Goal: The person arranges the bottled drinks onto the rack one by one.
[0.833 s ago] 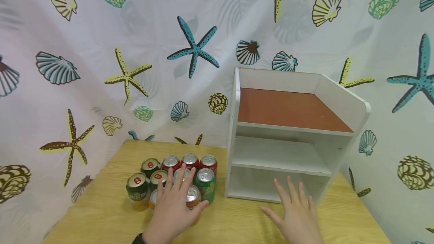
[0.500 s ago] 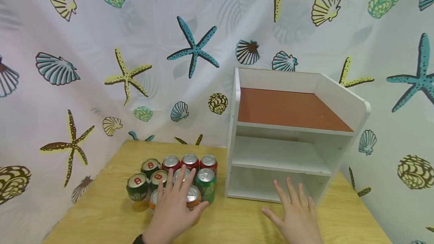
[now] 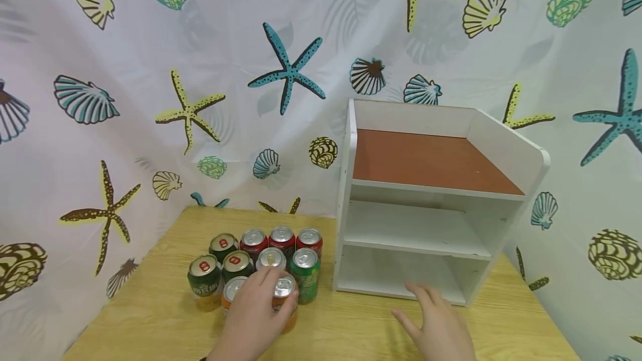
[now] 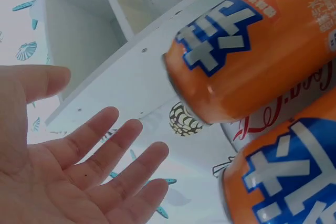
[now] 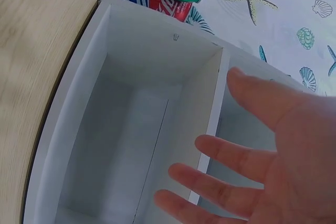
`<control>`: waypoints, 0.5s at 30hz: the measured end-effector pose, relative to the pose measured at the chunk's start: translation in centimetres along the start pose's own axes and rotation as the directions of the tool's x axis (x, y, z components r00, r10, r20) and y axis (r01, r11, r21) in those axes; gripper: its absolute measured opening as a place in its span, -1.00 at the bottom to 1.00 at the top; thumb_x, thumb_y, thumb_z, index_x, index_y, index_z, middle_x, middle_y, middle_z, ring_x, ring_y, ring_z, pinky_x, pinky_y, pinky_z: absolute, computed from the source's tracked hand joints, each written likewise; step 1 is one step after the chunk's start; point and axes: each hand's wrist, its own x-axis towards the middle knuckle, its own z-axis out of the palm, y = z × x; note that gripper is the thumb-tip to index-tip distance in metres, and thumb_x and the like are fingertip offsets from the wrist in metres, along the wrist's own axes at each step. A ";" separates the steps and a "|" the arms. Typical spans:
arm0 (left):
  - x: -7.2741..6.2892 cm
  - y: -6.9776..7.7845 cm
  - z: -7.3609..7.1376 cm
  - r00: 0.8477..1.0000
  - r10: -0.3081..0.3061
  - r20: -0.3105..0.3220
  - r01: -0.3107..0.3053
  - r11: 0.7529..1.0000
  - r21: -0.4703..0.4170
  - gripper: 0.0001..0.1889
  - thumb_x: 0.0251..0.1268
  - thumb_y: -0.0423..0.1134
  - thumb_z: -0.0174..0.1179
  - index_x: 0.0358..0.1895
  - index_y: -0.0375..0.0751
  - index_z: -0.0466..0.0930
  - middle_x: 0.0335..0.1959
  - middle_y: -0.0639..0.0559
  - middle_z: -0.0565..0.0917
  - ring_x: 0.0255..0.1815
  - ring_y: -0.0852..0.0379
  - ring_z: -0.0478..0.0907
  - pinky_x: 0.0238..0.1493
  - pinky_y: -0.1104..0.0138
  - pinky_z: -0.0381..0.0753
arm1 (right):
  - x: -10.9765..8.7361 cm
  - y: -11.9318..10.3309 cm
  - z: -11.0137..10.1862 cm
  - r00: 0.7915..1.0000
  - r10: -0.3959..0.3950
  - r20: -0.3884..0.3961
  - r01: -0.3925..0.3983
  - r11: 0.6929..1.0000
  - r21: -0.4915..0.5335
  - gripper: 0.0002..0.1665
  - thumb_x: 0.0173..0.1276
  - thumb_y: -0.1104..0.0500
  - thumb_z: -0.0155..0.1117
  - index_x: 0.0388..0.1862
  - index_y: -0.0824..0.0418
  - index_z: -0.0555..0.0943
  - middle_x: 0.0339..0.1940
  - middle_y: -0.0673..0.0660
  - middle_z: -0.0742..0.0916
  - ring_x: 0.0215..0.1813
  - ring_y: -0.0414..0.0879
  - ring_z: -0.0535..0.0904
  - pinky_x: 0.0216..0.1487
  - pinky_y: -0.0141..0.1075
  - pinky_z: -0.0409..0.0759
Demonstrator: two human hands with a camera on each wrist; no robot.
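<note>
In the head view my left hand (image 3: 253, 313) hovers over the front of a group of upright drink cans, fingers bent a little and holding nothing. Beneath it stand two orange soda cans (image 3: 284, 287), partly hidden by the hand. The left wrist view shows the palm and spread fingers apart from the nearer orange can (image 4: 226, 51). A silver cola can (image 3: 271, 259) stands just behind, and a green can (image 3: 306, 277) to the right. My right hand (image 3: 436, 322), also holding nothing, is in front of the white shelf unit (image 3: 416, 254), fingers loosely bent before its lowest compartment.
Several dark green cans (image 3: 204, 278) stand at the group's left, with red cola cans (image 3: 282, 238) along the back. All rest on a wooden table (image 3: 150, 305). The shelf unit has a brown top panel (image 3: 426, 160) with raised sides. A shell-patterned curtain (image 3: 225, 43) hangs behind.
Both hands had fingers stretched out and spread; now the fingers of each are bent and drawn in. The silver can's top behind the left hand has come into fuller view.
</note>
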 end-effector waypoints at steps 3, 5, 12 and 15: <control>-0.2 0.0 -0.4 1.000 -0.009 -0.020 0.009 1.000 0.000 -0.65 0.22 -0.10 0.50 -0.03 -0.15 0.67 -0.09 0.06 0.71 0.00 0.07 0.67 0.06 0.11 0.69 | -0.2 -0.3 0.2 1.000 -0.016 -0.022 0.016 1.000 0.012 -0.32 0.30 -0.21 0.48 0.19 0.22 0.65 0.08 0.24 0.73 -0.11 0.20 0.75 -0.21 0.02 0.74; -0.4 -0.1 -0.7 1.000 -0.024 -0.018 0.024 1.000 -0.003 -0.63 0.21 -0.09 0.51 0.01 -0.14 0.67 -0.07 0.06 0.71 0.01 0.07 0.67 0.08 0.10 0.70 | -0.3 -0.6 0.2 1.000 -0.016 -0.019 0.016 1.000 0.019 -0.34 0.29 -0.20 0.49 0.19 0.20 0.65 0.07 0.21 0.74 -0.13 0.16 0.75 -0.24 -0.01 0.74; -0.9 -0.8 -1.8 0.997 -0.080 0.000 0.080 0.996 -0.031 -0.63 0.20 -0.15 0.50 0.04 -0.10 0.66 -0.03 0.09 0.71 0.00 0.13 0.64 0.08 0.14 0.68 | 0.1 -2.8 0.2 0.999 -0.046 0.018 0.045 0.998 0.053 -0.39 0.26 -0.18 0.52 0.19 0.09 0.66 0.10 0.14 0.75 0.00 0.14 0.75 -0.10 0.02 0.74; -1.2 -1.1 -2.0 0.997 -0.071 -0.020 0.071 0.997 -0.015 -0.68 0.21 -0.16 0.50 -0.02 -0.09 0.66 -0.10 0.11 0.70 -0.13 0.24 0.56 -0.05 0.23 0.64 | 0.5 -4.3 0.5 0.996 -0.084 0.023 0.082 0.995 0.064 -0.42 0.25 -0.15 0.54 0.18 0.04 0.66 0.10 0.09 0.75 0.07 0.10 0.74 0.00 0.02 0.74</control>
